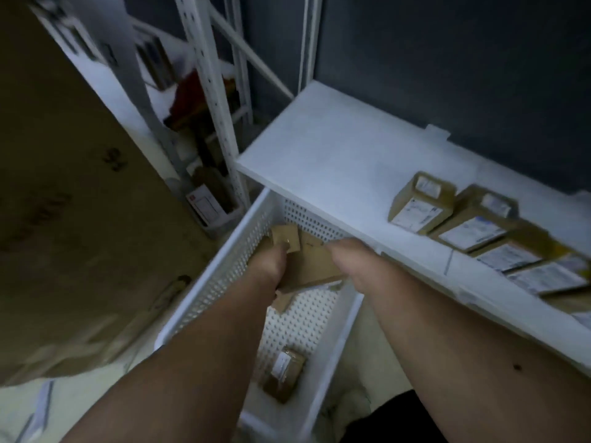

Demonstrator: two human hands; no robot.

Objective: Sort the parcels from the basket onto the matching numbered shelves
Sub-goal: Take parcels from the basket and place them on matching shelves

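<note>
Both hands are reaching down into the white perforated basket (224, 266). The left hand (267, 266) and right hand (355, 257) are touching a flat brown parcel (315, 266) at its far end; motion blur hides whether the fingers are spread or pinching. Another labelled parcel (284, 372) is lying near the basket's close end. Four labelled boxes (473, 228) are sitting in a row on the white shelf (335, 148); their printing is too blurred to read.
</note>
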